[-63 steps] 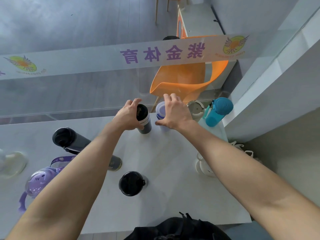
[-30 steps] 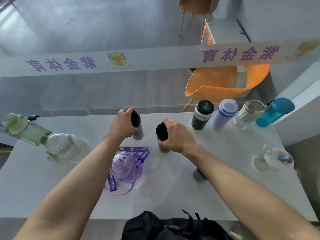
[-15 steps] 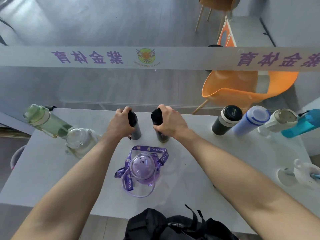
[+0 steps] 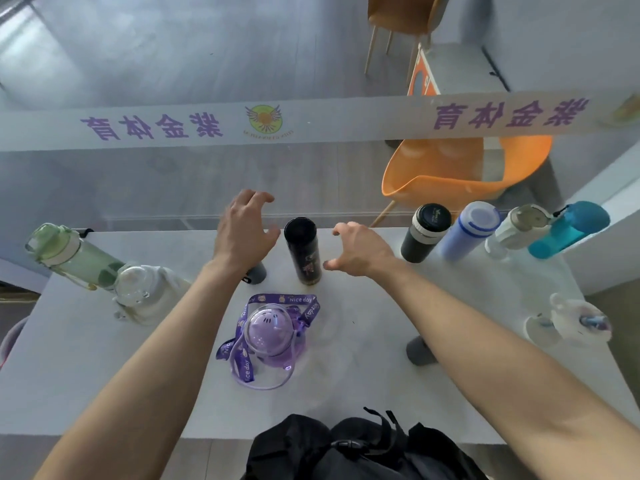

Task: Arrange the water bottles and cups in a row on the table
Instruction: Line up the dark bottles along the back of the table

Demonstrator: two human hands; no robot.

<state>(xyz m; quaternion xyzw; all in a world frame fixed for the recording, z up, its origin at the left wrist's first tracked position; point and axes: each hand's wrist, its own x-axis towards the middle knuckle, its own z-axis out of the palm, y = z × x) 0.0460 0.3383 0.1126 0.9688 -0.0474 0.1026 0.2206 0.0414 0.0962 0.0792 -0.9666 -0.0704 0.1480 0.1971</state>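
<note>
A black flask (image 4: pixel 304 251) stands upright near the far edge of the white table (image 4: pixel 104 358). My left hand (image 4: pixel 244 230) hovers open left of it, above a grey bottle (image 4: pixel 257 273) whose base alone shows. My right hand (image 4: pixel 356 251) is open just right of the flask, touching nothing. To the right stand a black-and-white cup (image 4: pixel 424 233), a blue bottle (image 4: pixel 471 230), a white bottle (image 4: pixel 517 230) and a teal bottle (image 4: pixel 568 230). A purple bottle with a lanyard (image 4: pixel 268 336) sits in front. A green bottle (image 4: pixel 72 254) and a clear bottle (image 4: pixel 145 292) stand at the left.
A grey cup (image 4: pixel 420 351) stands half hidden under my right forearm. A small white cup (image 4: pixel 575 323) sits at the right edge. A black bag (image 4: pixel 346 448) lies at the near edge. An orange chair (image 4: pixel 460 171) stands beyond the glass panel behind the table.
Both hands have let go of the two dark bottles and opened, lifting slightly away. The black flask and grey bottle now stand free at the table's far edge.
</note>
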